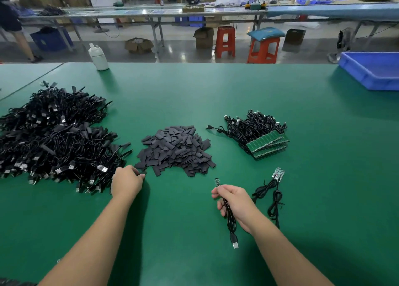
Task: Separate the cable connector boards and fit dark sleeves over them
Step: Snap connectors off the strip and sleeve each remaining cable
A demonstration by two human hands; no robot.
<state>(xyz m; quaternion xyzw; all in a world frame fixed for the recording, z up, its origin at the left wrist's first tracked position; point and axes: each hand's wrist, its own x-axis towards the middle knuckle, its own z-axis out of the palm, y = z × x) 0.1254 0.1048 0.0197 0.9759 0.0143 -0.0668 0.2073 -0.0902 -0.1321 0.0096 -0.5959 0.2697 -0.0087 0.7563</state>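
Note:
My right hand (234, 206) grips a black USB cable (231, 223) whose small connector board (217, 182) sticks up past my fingers. Its USB plug (235, 241) hangs below my wrist. My left hand (126, 181) reaches to the near left corner of the heap of dark sleeves (176, 150) and pinches one sleeve at the edge. Two more cables with separated boards (278, 174) lie on the mat right of my right hand. A bundle of cables with joined green boards (267, 144) sits behind them.
A large pile of finished black cables (54, 139) covers the left of the green mat (323, 188). A white bottle (98, 57) stands at the far edge and a blue tray (373, 70) at the far right. Stools, boxes and workbenches stand beyond the table.

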